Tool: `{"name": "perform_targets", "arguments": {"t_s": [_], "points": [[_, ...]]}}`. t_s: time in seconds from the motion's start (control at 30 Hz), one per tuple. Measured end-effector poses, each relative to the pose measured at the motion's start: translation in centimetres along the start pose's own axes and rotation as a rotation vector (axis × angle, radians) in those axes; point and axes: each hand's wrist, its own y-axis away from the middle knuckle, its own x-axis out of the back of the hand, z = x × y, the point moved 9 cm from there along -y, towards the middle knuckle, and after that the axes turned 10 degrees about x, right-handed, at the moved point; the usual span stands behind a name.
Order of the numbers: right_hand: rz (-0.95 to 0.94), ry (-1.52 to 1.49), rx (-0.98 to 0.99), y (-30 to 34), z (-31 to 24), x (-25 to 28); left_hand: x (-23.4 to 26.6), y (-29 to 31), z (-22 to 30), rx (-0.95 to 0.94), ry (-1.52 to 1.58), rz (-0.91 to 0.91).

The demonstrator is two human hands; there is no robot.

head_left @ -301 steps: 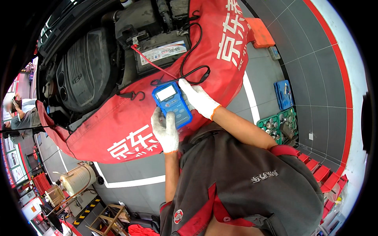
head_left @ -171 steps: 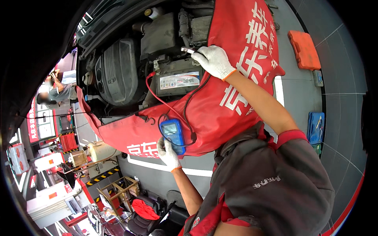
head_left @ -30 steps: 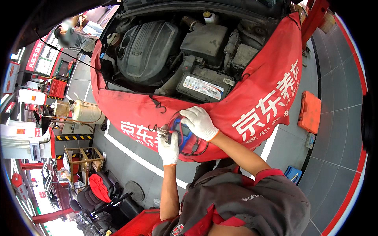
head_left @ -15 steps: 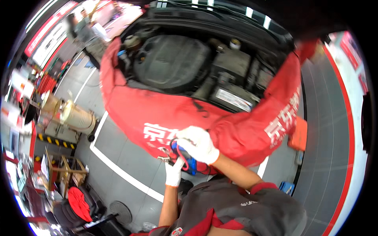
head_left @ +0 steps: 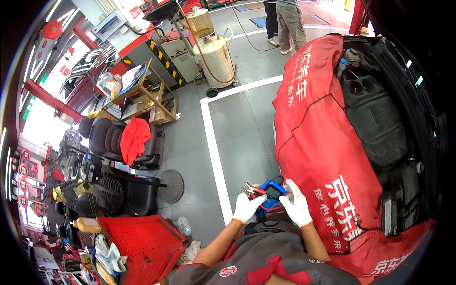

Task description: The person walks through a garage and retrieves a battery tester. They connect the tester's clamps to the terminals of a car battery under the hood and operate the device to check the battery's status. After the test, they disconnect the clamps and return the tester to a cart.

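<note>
In front of my body is a blue handheld battery tester (head_left: 274,191) with a small grey screen facing up. My left hand (head_left: 246,209), in a white glove, is closed round a metal clamp with red grips (head_left: 252,189) at the tester's left edge. The white-gloved right hand (head_left: 297,206) grips the tester's right side, its thumb along the edge. A red cable (head_left: 273,208) hangs in a loop below the tester. The fingers under the tester are hidden.
To the right, a red fender cover (head_left: 323,152) drapes the car's front beside the open engine bay (head_left: 375,123). At left stand a black seat (head_left: 107,137) with red cloth, a red perforated metal panel (head_left: 142,242) and a wooden cart (head_left: 161,102). Farther off are a cream tank (head_left: 213,59) and two people.
My view has swung left, so the car now lies to the right. The right hand has come off the top of the tester to its side, and the screen shows.
</note>
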Motion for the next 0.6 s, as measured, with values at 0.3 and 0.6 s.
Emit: {"name": "perform_targets", "arguments": {"t_s": [0.3, 0.6], "points": [[-0.124, -0.238, -0.150, -14.7, 5.8, -5.5, 2.3, -16.7, 11.5, -0.074, 0.108, 0.004], [-0.714, -0.286, -0.312, -38.1, 4.7, -12.7, 12.1, -30.1, 13.2, 0.192, 0.163, 0.259]]}}
